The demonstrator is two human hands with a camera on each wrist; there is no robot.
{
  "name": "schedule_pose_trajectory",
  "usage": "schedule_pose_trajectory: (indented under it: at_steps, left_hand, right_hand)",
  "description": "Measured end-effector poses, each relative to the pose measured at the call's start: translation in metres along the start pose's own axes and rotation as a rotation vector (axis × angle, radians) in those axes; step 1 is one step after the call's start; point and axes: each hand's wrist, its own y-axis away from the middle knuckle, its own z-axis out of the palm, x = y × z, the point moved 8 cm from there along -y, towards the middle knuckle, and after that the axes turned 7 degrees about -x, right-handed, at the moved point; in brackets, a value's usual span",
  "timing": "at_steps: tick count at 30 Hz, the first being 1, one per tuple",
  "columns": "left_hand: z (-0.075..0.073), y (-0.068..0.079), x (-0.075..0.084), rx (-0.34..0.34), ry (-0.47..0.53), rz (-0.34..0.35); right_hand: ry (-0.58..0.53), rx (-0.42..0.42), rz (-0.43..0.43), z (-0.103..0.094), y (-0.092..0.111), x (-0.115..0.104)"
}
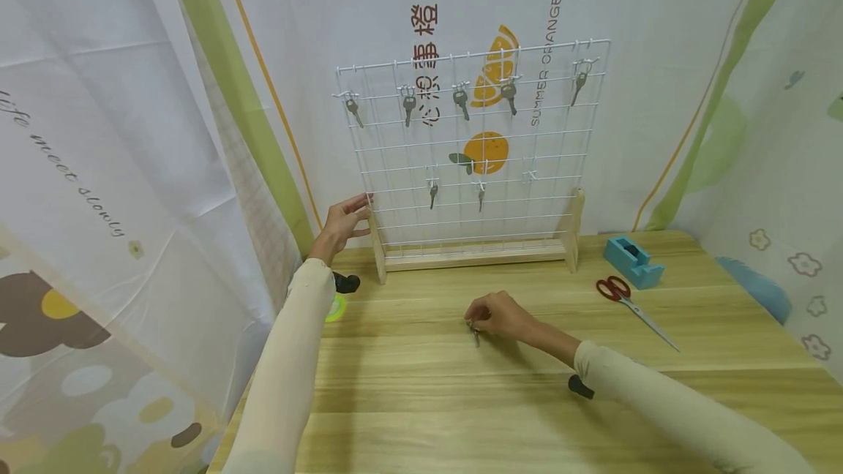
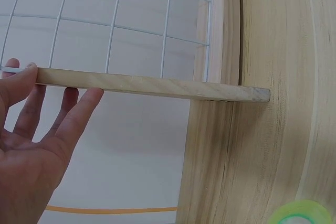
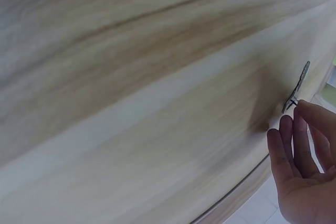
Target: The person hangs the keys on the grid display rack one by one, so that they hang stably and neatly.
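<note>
A white wire grid rack [image 1: 388, 159] stands upright in a wooden base at the back of the table. My left hand [image 1: 344, 222] grips its left edge, thumb and fingers at the top of the wooden side post [image 2: 152, 84]. Over the middle of the table my right hand [image 1: 503, 315] pinches a small key [image 3: 299, 85] between thumb and fingertips, its blade pointing away from them. Several keys, among them one at the upper right [image 1: 580, 84], hang from hooks across the upper grid. Lower down hang two more, one left [image 1: 432, 194] and one right [image 1: 481, 198].
An unoccupied hook [image 1: 530, 176] sits at the grid's lower right. Right of the rack are a blue tape dispenser [image 1: 634, 262] and red-handled scissors [image 1: 635, 307]. A yellow-green tape roll [image 1: 336, 309] lies beside the left forearm. Printed curtains [image 1: 718, 130] surround the table.
</note>
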Motion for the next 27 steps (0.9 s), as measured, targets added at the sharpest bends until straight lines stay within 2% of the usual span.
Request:
schedule_pose_trajectory:
  at_steps: [8, 14, 20, 27]
  left_hand:
    - [0.001, 0.0, 0.001, -0.006, 0.0, -0.001]
    - [-0.004, -0.008, -0.006, 0.003, -0.003, 0.014]
    - [-0.009, -0.017, -0.017, 0.022, -0.023, 0.043]
    - [-0.011, -0.019, -0.02, 0.031, -0.041, 0.054]
  right_hand:
    - [0.029, 0.02, -0.017, -0.016, 0.003, -0.003]
    - [0.055, 0.037, 0.005, -0.034, 0.005, 0.0]
    - [0.096, 0.058, 0.006, -0.057, 0.01, 0.003]
    - [0.142, 0.12, -0.024, -0.089, 0.014, 0.007]
